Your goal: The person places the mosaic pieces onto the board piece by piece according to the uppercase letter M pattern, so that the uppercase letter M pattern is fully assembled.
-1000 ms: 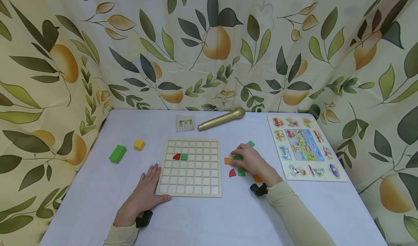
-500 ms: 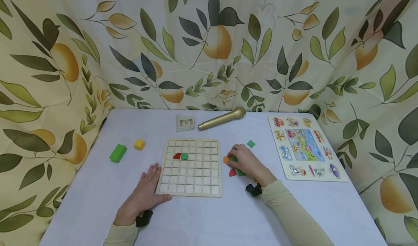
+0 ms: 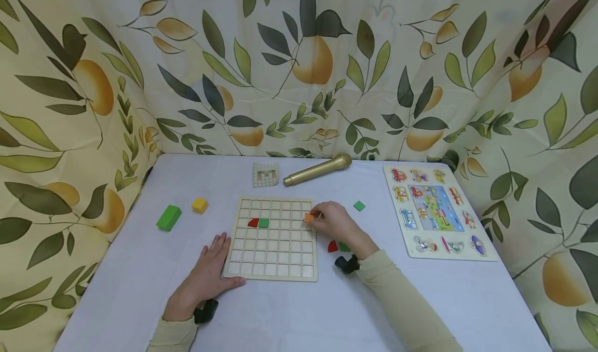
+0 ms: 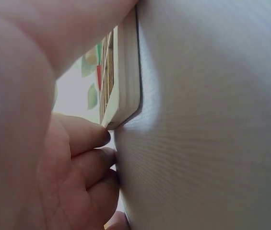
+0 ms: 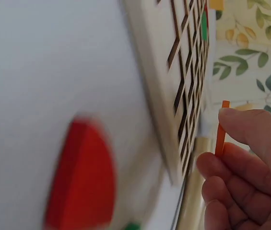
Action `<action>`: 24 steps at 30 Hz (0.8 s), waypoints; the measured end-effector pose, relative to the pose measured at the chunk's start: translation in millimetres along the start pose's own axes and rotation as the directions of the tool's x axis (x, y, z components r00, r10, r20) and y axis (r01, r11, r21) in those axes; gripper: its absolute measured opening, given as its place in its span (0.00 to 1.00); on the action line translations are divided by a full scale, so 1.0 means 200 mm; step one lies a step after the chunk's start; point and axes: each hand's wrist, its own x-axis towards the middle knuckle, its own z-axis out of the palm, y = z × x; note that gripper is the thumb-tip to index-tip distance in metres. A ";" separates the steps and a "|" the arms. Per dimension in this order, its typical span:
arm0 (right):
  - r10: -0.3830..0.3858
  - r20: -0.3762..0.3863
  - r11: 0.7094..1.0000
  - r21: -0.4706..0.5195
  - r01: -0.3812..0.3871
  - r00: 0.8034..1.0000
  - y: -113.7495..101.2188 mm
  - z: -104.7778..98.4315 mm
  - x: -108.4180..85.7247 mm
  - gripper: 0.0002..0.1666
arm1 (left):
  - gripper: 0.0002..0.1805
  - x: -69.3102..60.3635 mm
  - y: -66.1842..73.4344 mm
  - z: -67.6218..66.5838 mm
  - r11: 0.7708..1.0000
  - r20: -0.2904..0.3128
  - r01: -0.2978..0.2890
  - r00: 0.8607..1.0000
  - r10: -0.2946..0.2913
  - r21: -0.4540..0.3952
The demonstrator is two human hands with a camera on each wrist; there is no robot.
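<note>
An orange square tile (image 5: 221, 134) is pinched between the thumb and fingers of my right hand (image 3: 337, 222), held over the right edge of the wooden grid board (image 3: 275, 278). In the board's cells sit a red quarter-circle tile (image 3: 253, 222) and, beside it, a green square tile (image 3: 263, 223). My left hand (image 3: 205, 274) lies with straight fingers along the board's lower left corner; the left wrist view shows its thumb and fingers at the board's edge. Below my right hand another red quarter-circle tile (image 3: 333, 246) and a green tile (image 3: 344, 246) lie on the table, partly covered.
Beyond the board are a small pattern card (image 3: 265, 175) and a gold microphone (image 3: 317, 170). On the left lie a green block (image 3: 168, 218) and a yellow block (image 3: 200, 205). A picture puzzle board (image 3: 439, 212) occupies the right side; a lone green tile (image 3: 359, 205) lies nearer.
My right hand has picked up the orange tile from the loose pieces and moved left with it to the board's right edge. My left hand has stayed in place.
</note>
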 end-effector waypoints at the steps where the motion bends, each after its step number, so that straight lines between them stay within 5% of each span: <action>1: -0.010 -0.001 1.000 -0.005 0.010 1.000 -0.02 0.01 0.01 0.11 | 0.63 0.00 0.00 0.00 1.000 0.001 0.001 1.000 -0.001 0.000; 16: -0.124 0.088 0.989 -0.065 0.130 0.988 -0.23 0.15 0.17 0.12 | 0.63 0.00 0.00 0.00 1.000 0.004 0.001 1.000 -0.001 0.002; 24: -0.153 0.076 0.980 -0.116 0.162 0.985 -0.28 0.21 0.20 0.09 | 0.63 0.00 -0.01 0.01 1.000 -0.003 0.005 1.000 -0.005 0.009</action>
